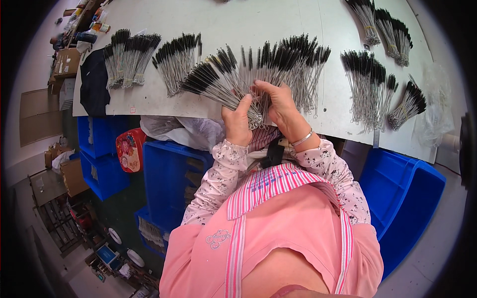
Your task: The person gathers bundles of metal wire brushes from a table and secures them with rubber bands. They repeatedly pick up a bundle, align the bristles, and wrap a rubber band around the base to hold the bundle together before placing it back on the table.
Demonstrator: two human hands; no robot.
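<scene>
A fanned bunch of thin wire-handled brushes with black bristles (208,82) is gripped in my left hand (236,123), its looped wire ends gathered by the thumb. Close beside it, my right hand (284,105) has its thumb and forefinger bent in at the wire handles; the other fingers are partly hidden. Whether it pinches one brush or several I cannot make out. Just beyond both hands a wide pile of loose brushes (302,67) lies on the white table (223,20), bristles pointing away from me.
More brush bundles lie at the left (130,57), at the right (365,79) and in the far right corner (366,22). A dark cloth (94,82) covers the table's left end. Blue crates (169,174) stand below the front edge, near a red patterned container (130,150). Clear plastic (432,107) hangs at the right.
</scene>
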